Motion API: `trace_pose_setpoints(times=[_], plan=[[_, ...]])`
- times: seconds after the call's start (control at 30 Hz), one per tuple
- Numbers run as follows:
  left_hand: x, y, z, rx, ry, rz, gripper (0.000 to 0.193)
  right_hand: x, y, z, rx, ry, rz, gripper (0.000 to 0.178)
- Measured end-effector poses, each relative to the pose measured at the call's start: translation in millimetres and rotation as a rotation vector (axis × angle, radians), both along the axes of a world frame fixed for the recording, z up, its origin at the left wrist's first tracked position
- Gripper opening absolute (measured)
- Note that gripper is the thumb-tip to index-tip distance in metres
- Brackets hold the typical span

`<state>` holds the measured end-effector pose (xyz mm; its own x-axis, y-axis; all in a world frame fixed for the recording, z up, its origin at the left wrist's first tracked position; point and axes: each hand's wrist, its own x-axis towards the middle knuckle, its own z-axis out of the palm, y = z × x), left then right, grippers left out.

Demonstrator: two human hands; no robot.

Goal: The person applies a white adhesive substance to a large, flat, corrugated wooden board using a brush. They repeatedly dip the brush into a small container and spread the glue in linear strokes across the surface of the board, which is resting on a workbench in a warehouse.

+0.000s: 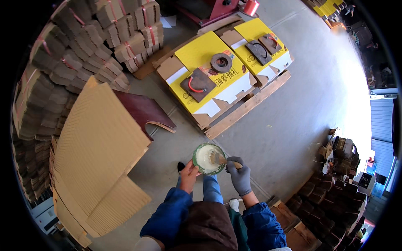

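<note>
Pinching the green bowl [212, 171] above the floor [276, 154], left hand [189, 178] was half-curled; right hand [240, 180] was wrapped round the brush [219, 159]. It looked light, paste [203, 156] probably slippery, so dry rim seemed safest.

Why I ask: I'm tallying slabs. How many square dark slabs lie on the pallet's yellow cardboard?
3: a red-handled slab on the left yellow stack; a darker slab and another red-handled slab on the right stack.
</note>
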<state>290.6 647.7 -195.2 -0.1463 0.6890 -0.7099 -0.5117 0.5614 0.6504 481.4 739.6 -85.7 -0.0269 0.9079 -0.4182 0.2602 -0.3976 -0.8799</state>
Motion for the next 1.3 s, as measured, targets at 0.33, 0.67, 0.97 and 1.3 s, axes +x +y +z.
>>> trace_pose_setpoints(times=[0.33, 0.67, 0.97, 1.3], plan=[[73.5, 108.3, -353.1, -0.128, 0.09, -0.169, 0.049, 50.3, 60.2, -335.5, -0.111, -0.046, -0.309, 0.019], [77.2, 138.2, -463.6, -0.098, 0.086, -0.235, 0.05, 56.3, 62.2, -460.7, -0.103, -0.15, -0.25, 0.02], [62.8, 131.8, -468.9, -0.142, -0.085, -0.244, 0.054, 54.7, 56.5, -476.1, -0.107, -0.12, -0.252, 0.022], [44.3, 118.6, -469.7, -0.325, 0.247, -0.096, 0.019, 49.8, 63.9, -491.3, -0.21, 0.129, -0.422, 0.021]])
